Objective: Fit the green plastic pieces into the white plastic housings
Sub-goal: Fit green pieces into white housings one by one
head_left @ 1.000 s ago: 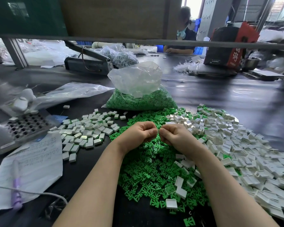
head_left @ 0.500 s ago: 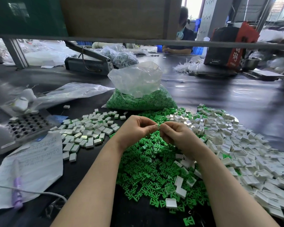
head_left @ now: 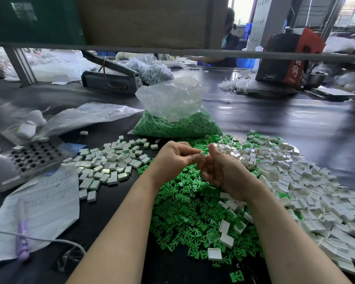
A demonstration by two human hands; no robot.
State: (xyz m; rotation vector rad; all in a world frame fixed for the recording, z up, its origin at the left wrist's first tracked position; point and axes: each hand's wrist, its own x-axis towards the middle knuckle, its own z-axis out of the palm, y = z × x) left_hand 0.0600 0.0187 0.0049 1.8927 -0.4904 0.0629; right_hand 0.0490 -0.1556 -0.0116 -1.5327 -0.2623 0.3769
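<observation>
Over the middle of the dark table my left hand (head_left: 175,157) pinches a small white housing (head_left: 202,154) between thumb and fingertips. My right hand (head_left: 221,171) is just beside it, palm turned up, fingers loosely curled, its thumb near the housing. Below both hands spreads a heap of loose green pieces (head_left: 184,206). To the right lies a big pile of empty white housings (head_left: 307,181). A group of fitted housings (head_left: 111,162) with green showing lies to the left.
A clear bag of green pieces (head_left: 172,119) stands behind the hands. At left are a grey perforated block (head_left: 29,158), a written paper sheet (head_left: 43,210), a purple pen (head_left: 22,240) and a cable. Another person works at the far side.
Both hands have risen and parted a little. The right hand has rolled palm up and loosened, leaving the white housing pinched in the left fingertips.
</observation>
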